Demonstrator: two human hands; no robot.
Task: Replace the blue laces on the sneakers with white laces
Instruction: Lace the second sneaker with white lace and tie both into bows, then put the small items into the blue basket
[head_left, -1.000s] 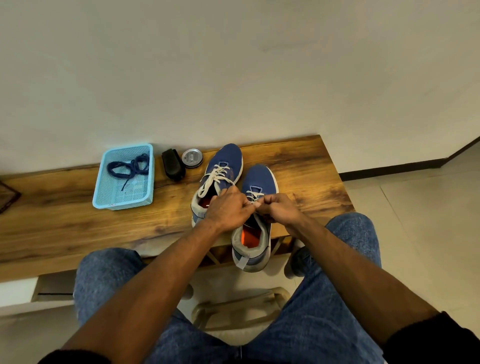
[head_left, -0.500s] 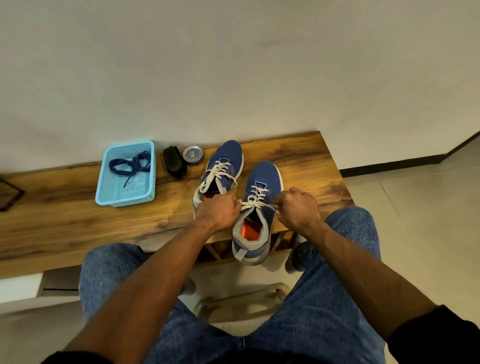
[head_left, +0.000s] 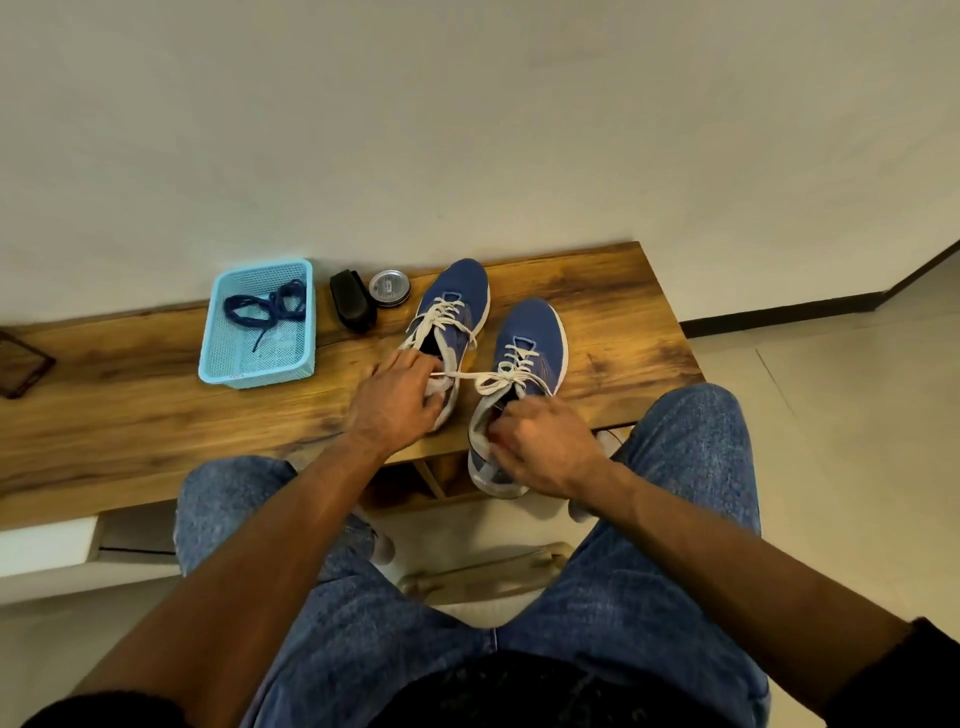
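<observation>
Since a moment ago you've pulled your hands apart: your left hand (head_left: 397, 395) now pinches one white lace (head_left: 511, 371) end out sideways, and your right hand (head_left: 540, 447) is curled at the right sneaker (head_left: 530, 343) collar, seemingly gripping the other end. Looks like knot-tightening. Both sneakers sit on the worktop (head_left: 130, 410), white-laced; the blue laces (head_left: 270, 309) are in the basket (head_left: 228, 364).

A black brush (head_left: 353, 306) and a round tin (head_left: 389, 287) sat side by side on the wooden bench (head_left: 156, 410), near the far wall.
</observation>
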